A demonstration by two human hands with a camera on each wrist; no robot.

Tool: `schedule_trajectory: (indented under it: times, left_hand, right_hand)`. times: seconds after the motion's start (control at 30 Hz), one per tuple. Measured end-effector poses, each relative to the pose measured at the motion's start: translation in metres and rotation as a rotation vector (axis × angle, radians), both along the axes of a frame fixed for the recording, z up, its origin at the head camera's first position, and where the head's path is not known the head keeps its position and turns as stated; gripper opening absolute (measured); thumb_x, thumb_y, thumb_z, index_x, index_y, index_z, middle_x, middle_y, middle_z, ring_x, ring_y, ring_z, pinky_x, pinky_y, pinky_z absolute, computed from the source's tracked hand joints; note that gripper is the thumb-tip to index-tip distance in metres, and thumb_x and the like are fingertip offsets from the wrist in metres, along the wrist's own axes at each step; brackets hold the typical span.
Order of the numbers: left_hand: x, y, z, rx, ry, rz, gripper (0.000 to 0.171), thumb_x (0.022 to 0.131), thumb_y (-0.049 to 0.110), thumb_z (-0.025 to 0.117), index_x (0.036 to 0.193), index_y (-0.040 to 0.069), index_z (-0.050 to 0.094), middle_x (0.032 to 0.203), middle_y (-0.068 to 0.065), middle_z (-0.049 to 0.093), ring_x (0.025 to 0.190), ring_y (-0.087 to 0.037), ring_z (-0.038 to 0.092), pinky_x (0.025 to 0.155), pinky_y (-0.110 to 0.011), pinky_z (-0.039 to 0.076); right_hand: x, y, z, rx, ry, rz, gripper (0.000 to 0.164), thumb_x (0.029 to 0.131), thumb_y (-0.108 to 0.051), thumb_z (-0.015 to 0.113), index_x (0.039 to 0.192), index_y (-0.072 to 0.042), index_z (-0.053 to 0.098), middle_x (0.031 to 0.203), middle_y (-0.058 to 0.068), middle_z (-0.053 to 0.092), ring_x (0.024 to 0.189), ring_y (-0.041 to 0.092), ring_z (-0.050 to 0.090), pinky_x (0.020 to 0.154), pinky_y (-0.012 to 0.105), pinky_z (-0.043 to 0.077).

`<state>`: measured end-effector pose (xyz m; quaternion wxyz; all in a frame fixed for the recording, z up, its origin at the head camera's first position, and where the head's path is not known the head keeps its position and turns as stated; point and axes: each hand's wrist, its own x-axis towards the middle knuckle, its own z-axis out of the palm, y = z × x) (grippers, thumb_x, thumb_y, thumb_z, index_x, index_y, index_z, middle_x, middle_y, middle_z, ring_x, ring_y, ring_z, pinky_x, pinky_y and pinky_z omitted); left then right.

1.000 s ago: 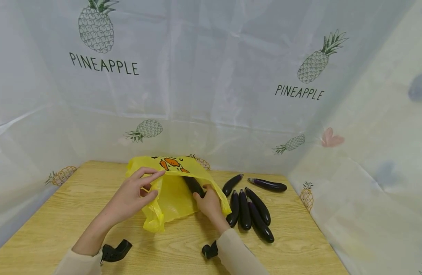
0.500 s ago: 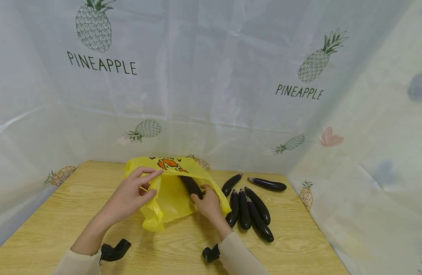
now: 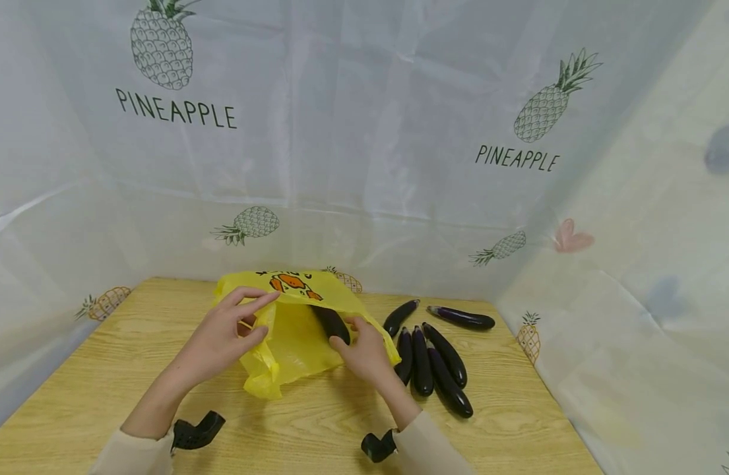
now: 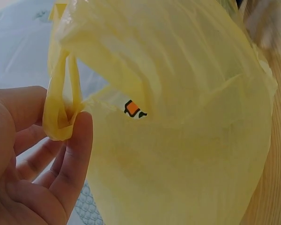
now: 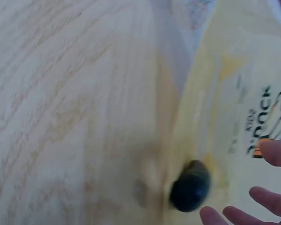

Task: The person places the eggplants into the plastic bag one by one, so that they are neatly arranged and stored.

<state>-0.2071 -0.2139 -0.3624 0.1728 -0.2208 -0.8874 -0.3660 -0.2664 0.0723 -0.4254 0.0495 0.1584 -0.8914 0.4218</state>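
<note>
A yellow plastic bag (image 3: 301, 343) with an orange-and-black print lies on the table, its mouth facing me. My left hand (image 3: 218, 336) holds it at the left of the mouth; in the left wrist view a bag handle (image 4: 53, 110) runs between thumb and finger. Inside the mouth rests an eggplant (image 3: 327, 322), its rounded end toward me and its far end hidden under the bag's upper side. My right hand (image 3: 364, 349) is just beside that end, fingers spread. The right wrist view shows the eggplant's end (image 5: 191, 187) apart from the fingertips.
Several eggplants (image 3: 422, 363) lie side by side to the right of the bag. Another eggplant (image 3: 461, 318) lies farther back on the right. The wooden table (image 3: 305, 429) meets a pineapple-print curtain (image 3: 352, 165) behind. A black wrist mount (image 3: 199, 432) sits by the left sleeve.
My right hand has let go of the eggplant and drawn back slightly to the right. The eggplant stays in the bag. My left hand has shifted slightly left with the bag's edge.
</note>
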Motion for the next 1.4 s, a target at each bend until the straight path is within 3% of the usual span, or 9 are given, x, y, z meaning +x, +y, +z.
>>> schedule_trajectory:
  times: [0.2,0.4,0.7,0.93,1.13,1.4]
  left_hand:
    - [-0.001,-0.002,0.0,-0.013,0.01,0.008,0.059,0.099,0.006,0.073,0.156,0.012,0.057,0.147,-0.008,0.053,0.089,-0.008,0.061,0.075,-0.027,0.057]
    - [0.0,-0.003,0.001,-0.023,0.013,0.015,0.06,0.098,0.006,0.074,0.156,0.013,0.056,0.147,-0.008,0.053,0.089,-0.008,0.061,0.077,-0.028,0.058]
    - [0.0,-0.005,0.0,-0.01,0.0,0.012,0.062,0.097,0.004,0.074,0.157,0.012,0.055,0.147,-0.01,0.052,0.09,-0.009,0.062,0.078,-0.029,0.059]
    - [0.0,-0.004,-0.001,-0.011,0.003,0.005,0.063,0.098,0.005,0.074,0.157,0.013,0.055,0.147,-0.009,0.053,0.089,-0.008,0.062,0.079,-0.029,0.06]
    - [-0.001,-0.003,0.0,-0.012,0.004,-0.001,0.062,0.098,0.005,0.073,0.157,0.013,0.055,0.148,-0.009,0.052,0.09,-0.009,0.062,0.079,-0.03,0.06]
    - [-0.001,-0.003,0.0,-0.018,0.007,-0.001,0.062,0.098,0.005,0.073,0.157,0.013,0.055,0.148,-0.01,0.052,0.089,-0.008,0.062,0.079,-0.03,0.06]
  right_hand:
    - [0.012,0.019,0.021,-0.012,-0.012,0.06,0.055,0.102,-0.035,0.073,0.149,-0.01,0.059,0.145,0.025,0.059,0.118,0.046,0.066,0.085,0.052,0.06]
    - [0.018,0.043,0.039,-0.01,-0.008,0.081,0.055,0.101,-0.036,0.074,0.15,-0.015,0.059,0.146,0.019,0.06,0.115,0.036,0.07,0.079,0.041,0.062]
    - [0.02,0.083,0.059,0.054,0.079,0.023,0.052,0.099,-0.029,0.077,0.148,-0.017,0.062,0.141,0.009,0.064,0.112,0.03,0.071,0.079,0.04,0.061]
    - [0.01,0.13,0.06,0.11,0.126,-0.043,0.056,0.101,-0.03,0.075,0.151,-0.012,0.059,0.146,0.018,0.062,0.116,0.037,0.07,0.084,0.045,0.062]
    - [0.005,0.167,0.06,0.162,0.106,-0.11,0.058,0.103,-0.031,0.072,0.152,-0.004,0.055,0.145,0.026,0.06,0.119,0.046,0.066,0.086,0.051,0.061]
    - [0.005,0.2,0.038,0.196,0.037,-0.177,0.061,0.103,-0.029,0.073,0.152,-0.001,0.053,0.145,0.033,0.057,0.117,0.049,0.066,0.084,0.052,0.061]
